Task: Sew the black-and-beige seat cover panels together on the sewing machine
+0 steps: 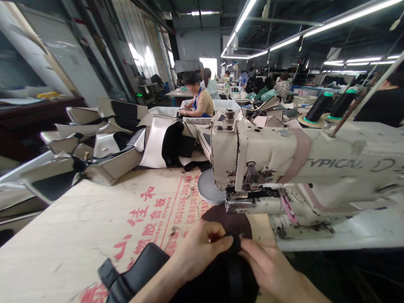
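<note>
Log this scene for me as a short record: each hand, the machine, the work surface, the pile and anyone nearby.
left hand: pinching a black piece
right hand: fingertips against the same piece; grip partly hidden
machine: sewing machine, marked TYPICAL
surface: wooden board, red lettering
pile: beige-and-black pieces, beyond the board
nearby: co-worker in tan top, beyond the pile

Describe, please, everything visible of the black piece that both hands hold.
The black piece looks like soft fabric or leather, with a slightly greyer strip along it. Its upper end is held by the left hand and right hand, near the sewing machine. The picture's bottom edge cuts it off.
</note>
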Tool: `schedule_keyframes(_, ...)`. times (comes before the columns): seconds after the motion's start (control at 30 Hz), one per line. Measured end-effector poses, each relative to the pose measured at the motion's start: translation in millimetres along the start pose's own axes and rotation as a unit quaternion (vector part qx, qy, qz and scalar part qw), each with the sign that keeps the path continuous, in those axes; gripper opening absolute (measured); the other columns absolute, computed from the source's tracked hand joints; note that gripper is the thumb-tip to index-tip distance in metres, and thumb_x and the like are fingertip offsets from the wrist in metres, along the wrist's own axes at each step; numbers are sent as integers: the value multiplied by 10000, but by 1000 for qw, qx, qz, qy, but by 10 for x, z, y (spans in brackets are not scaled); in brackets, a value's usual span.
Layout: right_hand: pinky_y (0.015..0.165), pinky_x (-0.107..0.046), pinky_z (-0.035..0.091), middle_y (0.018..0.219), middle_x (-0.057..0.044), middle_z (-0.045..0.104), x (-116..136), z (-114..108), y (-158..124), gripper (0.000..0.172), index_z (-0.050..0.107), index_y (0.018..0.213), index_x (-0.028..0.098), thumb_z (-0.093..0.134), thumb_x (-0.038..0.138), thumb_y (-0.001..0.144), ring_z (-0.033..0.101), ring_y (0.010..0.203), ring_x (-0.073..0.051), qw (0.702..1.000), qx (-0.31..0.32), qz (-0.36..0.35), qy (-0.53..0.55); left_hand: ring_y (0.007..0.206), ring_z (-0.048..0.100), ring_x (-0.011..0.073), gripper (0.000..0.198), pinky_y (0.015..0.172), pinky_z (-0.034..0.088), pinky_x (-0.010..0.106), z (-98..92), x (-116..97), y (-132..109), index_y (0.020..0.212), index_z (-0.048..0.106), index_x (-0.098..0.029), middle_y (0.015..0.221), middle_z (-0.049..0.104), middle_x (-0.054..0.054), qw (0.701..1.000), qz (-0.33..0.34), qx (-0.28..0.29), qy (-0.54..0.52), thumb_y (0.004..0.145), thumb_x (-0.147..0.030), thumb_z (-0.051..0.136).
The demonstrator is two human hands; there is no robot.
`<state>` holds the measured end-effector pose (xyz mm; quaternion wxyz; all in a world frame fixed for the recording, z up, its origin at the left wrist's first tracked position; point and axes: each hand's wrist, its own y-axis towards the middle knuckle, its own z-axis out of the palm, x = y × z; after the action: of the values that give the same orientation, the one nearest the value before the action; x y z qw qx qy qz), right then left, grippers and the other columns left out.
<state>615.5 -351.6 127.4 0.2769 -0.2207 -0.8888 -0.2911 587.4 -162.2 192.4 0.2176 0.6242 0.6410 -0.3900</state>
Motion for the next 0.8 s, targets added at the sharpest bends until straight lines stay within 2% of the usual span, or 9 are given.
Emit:
schedule_keyframes(0.07, 690, -256, 499, 842, -37, 624, 1, 16, 4, 177, 486, 1025, 192, 352, 155, 917, 622, 770, -166, 999, 2, 33, 15, 522, 328, 77, 349, 489, 232, 207, 24, 88, 44, 549, 460, -152, 533, 360, -62, 1000, -15, 5, -19, 783, -407, 501)
schedule_keyframes(0.13, 777, -278, 498, 938, -42, 622, 7, 11, 14, 199, 452, 1096, 201, 368, 164, 918, 608, 884, -173, 999, -22, 49, 2, 523, 319, 82, 356, 475, 211, 214, 54, 163, 73, 563, 475, -152, 533, 349, -59, 999, -31, 8, -32, 778, -435, 494)
schedule_keyframes(0.2, 889, -352, 459, 1026, -60, 598, 17, -19, 34, 241, 436, 1148, 200, 377, 161, 918, 562, 997, -196, 997, -48, 21, -56, 535, 319, 87, 349, 476, 206, 216, 77, 209, 91, 570, 485, -152, 538, 344, -55, 998, -40, 11, -42, 771, -437, 495)
schedule_keyframes(0.27, 935, -427, 412, 1051, -76, 578, 30, -60, 63, 256, 462, 1158, 196, 388, 154, 917, 521, 1038, -220, 991, -48, -25, -126, 542, 313, 89, 336, 477, 206, 216, 89, 228, 107, 564, 477, -152, 542, 332, -53, 998, -46, 10, -50, 760, -424, 506)
schedule_keyframes(0.37, 867, -406, 440, 1012, -82, 570, 46, -100, 107, 247, 503, 1131, 179, 389, 140, 915, 514, 973, -212, 985, -17, -57, -164, 540, 303, 88, 327, 473, 206, 215, 97, 231, 139, 565, 477, -152, 544, 327, -51, 997, -50, 12, -57, 752, -419, 510)
schedule_keyframes(0.53, 765, -355, 459, 905, -71, 552, 41, -87, 155, 226, 537, 991, 150, 335, 92, 908, 491, 854, -188, 991, 0, -56, -122, 536, 339, 88, 390, 469, 246, 202, 63, 187, 121, 579, 514, -142, 548, 364, -46, 999, -36, 10, -21, 796, -462, 465)
schedule_keyframes(0.63, 746, -348, 447, 878, -61, 544, 23, -96, 171, 200, 527, 965, 153, 341, 99, 911, 477, 832, -184, 995, -1, -48, -87, 572, 455, 105, 294, 521, 357, 202, 1, 90, -20, 825, 613, -142, 618, 503, -29, 999, 17, -23, 18, 831, -397, 468)
schedule_keyframes(0.7, 749, -344, 439, 877, -54, 545, 12, -113, 174, 193, 521, 962, 162, 340, 112, 917, 474, 832, -178, 997, -12, -44, -62, 722, 552, 131, 257, 676, 439, 233, -21, 29, -143, 1030, 610, -185, 802, 612, 7, 994, 88, -43, 54, 850, -307, 473)
schedule_keyframes(0.8, 749, -331, 434, 859, -41, 545, 4, -139, 171, 188, 523, 945, 172, 342, 126, 923, 475, 818, -166, 998, -21, -35, -39, 899, 568, 155, 298, 821, 448, 276, 24, 29, -278, 1115, 601, -245, 979, 629, 32, 973, 176, -56, 139, 887, -207, 413)
